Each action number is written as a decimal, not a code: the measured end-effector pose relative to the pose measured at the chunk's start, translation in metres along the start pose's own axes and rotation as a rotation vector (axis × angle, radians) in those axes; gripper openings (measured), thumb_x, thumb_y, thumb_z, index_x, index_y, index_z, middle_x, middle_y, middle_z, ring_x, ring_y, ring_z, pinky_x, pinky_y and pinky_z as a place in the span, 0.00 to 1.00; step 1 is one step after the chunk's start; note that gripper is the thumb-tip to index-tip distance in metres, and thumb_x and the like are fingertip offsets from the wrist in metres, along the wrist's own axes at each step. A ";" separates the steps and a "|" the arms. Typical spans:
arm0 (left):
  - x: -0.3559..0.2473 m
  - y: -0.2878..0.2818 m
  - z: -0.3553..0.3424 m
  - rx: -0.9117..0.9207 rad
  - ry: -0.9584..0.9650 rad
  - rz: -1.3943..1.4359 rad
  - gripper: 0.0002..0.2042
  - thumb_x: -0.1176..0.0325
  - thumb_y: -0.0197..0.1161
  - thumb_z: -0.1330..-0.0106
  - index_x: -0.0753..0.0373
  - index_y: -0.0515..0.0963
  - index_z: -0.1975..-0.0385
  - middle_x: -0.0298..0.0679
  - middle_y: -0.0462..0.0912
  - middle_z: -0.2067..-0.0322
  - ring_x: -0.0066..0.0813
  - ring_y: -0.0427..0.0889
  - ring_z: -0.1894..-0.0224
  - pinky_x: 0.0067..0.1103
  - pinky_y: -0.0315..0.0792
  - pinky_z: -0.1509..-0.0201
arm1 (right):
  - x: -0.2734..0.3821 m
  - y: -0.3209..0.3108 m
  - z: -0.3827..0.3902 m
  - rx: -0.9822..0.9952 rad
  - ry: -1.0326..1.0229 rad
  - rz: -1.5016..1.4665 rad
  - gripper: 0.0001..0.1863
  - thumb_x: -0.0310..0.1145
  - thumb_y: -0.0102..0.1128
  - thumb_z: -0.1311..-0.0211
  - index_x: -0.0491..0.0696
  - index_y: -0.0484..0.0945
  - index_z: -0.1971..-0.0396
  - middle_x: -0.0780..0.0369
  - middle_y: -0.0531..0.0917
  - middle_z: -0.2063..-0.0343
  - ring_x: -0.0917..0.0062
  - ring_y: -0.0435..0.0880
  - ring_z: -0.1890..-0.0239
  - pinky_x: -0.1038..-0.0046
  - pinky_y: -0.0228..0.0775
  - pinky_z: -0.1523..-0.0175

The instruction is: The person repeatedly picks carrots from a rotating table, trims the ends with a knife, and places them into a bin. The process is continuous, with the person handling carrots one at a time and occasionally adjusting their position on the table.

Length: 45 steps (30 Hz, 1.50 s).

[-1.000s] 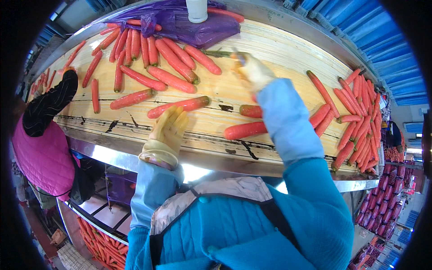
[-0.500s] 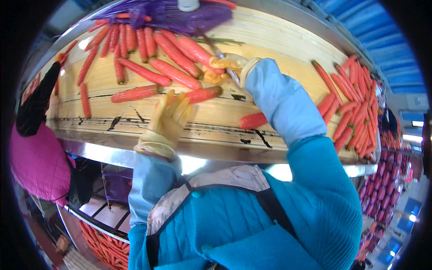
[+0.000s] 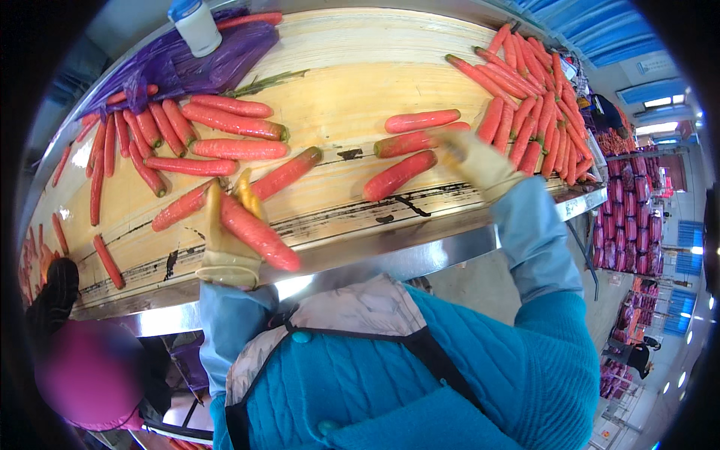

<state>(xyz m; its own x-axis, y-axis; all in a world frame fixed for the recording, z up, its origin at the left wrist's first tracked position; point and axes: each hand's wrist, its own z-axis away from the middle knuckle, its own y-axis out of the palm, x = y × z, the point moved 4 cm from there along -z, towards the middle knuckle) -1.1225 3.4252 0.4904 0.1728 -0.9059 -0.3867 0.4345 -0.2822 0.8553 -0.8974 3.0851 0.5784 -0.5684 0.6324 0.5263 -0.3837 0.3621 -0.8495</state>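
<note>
My left hand (image 3: 227,255), in a yellowish rubber glove, grips a red carrot (image 3: 262,240) slanting across the palm near the board's front edge. My gloved right hand (image 3: 480,165) is smeared by motion beside loose carrots (image 3: 399,175) at centre right; its fingers and anything in them are unclear. More carrots (image 3: 225,148) lie left of centre, some with green tops, and a dense heap (image 3: 551,131) covers the board's right end. A thin green leafy scrap (image 3: 270,82) lies toward the back of the wooden board (image 3: 352,90).
A purple plastic sheet (image 3: 247,49) lies at back left, with a white container (image 3: 195,30) on it. A co-worker (image 3: 86,375) in pink works at the left. A steel edge (image 3: 405,259) borders the board. Stacked red-purple sacks (image 3: 626,217) and other people (image 3: 637,356) are off to the right.
My left hand has taken hold of a carrot. My right hand, earlier around a metal tool by a carrot at the middle, has moved right. The view has turned, shifting the board's contents.
</note>
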 end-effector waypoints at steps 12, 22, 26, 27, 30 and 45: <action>-0.039 0.033 0.030 0.127 0.069 -0.109 0.37 0.40 0.52 0.27 0.69 0.66 0.33 0.50 0.68 0.33 0.45 0.64 0.29 0.39 0.53 0.20 | 0.118 0.122 -0.082 0.444 0.096 -0.388 0.20 0.40 0.69 0.48 0.45 0.83 0.57 0.56 0.86 0.68 0.65 0.85 0.65 0.63 0.76 0.58; -0.059 0.078 0.060 0.088 0.269 -0.062 0.28 0.35 0.56 0.32 0.55 0.76 0.48 0.39 0.79 0.47 0.40 0.78 0.47 0.40 0.73 0.42 | 0.243 0.102 -0.080 0.607 0.048 -1.126 0.23 0.49 0.60 0.31 0.48 0.78 0.46 0.59 0.87 0.57 0.78 0.85 0.63 0.75 0.72 0.66; -0.098 0.048 0.100 -0.165 0.583 -0.029 0.35 0.34 0.53 0.31 0.57 0.73 0.36 0.35 0.81 0.51 0.33 0.78 0.49 0.30 0.71 0.41 | 0.191 0.076 -0.073 0.430 0.104 -1.280 0.23 0.45 0.59 0.27 0.45 0.76 0.41 0.56 0.86 0.54 0.78 0.85 0.60 0.78 0.76 0.61; -0.109 0.041 0.118 -0.079 0.637 -0.069 0.36 0.34 0.53 0.31 0.57 0.72 0.35 0.37 0.79 0.46 0.34 0.76 0.44 0.33 0.69 0.37 | 0.169 0.067 -0.076 0.291 0.161 -1.301 0.23 0.44 0.59 0.26 0.45 0.75 0.40 0.55 0.86 0.53 0.78 0.85 0.59 0.79 0.77 0.60; -0.142 0.007 0.180 0.167 0.719 -0.011 0.38 0.35 0.53 0.31 0.60 0.68 0.32 0.43 0.73 0.35 0.39 0.71 0.33 0.37 0.62 0.27 | 0.101 0.043 -0.088 0.011 0.333 -1.264 0.29 0.48 0.61 0.28 0.42 0.73 0.37 0.51 0.85 0.51 0.69 0.86 0.49 0.74 0.80 0.44; -0.173 -0.269 0.380 -0.321 0.703 -0.278 0.21 0.56 0.60 0.28 0.59 0.76 0.40 0.38 0.82 0.50 0.29 0.80 0.49 0.28 0.73 0.43 | 0.144 0.137 -0.157 0.216 -0.254 0.634 0.24 0.43 0.57 0.36 0.45 0.78 0.45 0.46 0.85 0.60 0.50 0.85 0.58 0.53 0.76 0.54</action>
<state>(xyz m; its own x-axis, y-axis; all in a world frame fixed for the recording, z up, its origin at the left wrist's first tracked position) -1.6055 3.5376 0.4581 0.4890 -0.3771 -0.7865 0.7561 -0.2664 0.5978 -0.9174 3.3336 0.5316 -0.8716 0.4876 -0.0514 -0.0440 -0.1822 -0.9823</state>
